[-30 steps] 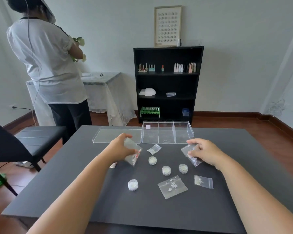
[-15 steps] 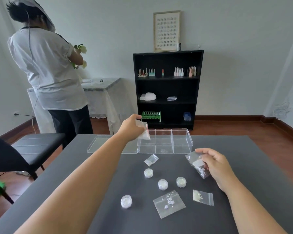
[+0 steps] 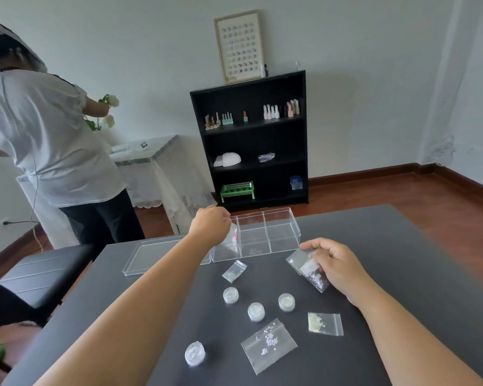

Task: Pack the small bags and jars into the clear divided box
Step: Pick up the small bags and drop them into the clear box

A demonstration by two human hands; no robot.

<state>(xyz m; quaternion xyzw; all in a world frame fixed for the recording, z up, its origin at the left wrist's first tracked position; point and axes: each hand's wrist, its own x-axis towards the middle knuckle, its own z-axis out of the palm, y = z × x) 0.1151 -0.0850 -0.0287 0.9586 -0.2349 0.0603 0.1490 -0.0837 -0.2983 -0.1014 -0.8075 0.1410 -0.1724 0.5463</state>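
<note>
The clear divided box (image 3: 282,235) stands at the far side of the dark table (image 3: 388,274). My left hand (image 3: 209,227) reaches over its left compartment, pinching a small clear bag with red bits (image 3: 232,235) that dips into that compartment. My right hand (image 3: 335,267) hovers right of the box, holding a clear bag of white beads (image 3: 307,270). On the table lie three more small bags (image 3: 234,271) (image 3: 324,324) (image 3: 268,345) and several small round jars (image 3: 230,295) (image 3: 256,312) (image 3: 286,302) (image 3: 195,353).
The box's flat clear lid (image 3: 154,256) lies left of the box. A black chair (image 3: 42,274) stands at the table's left. Another person (image 3: 48,140) stands at the back left with flowers. A black shelf (image 3: 251,140) is against the wall.
My left hand carried its bag from the table up and forward, and it now dips into the box's left compartment. My right hand lifted its bag slightly.
</note>
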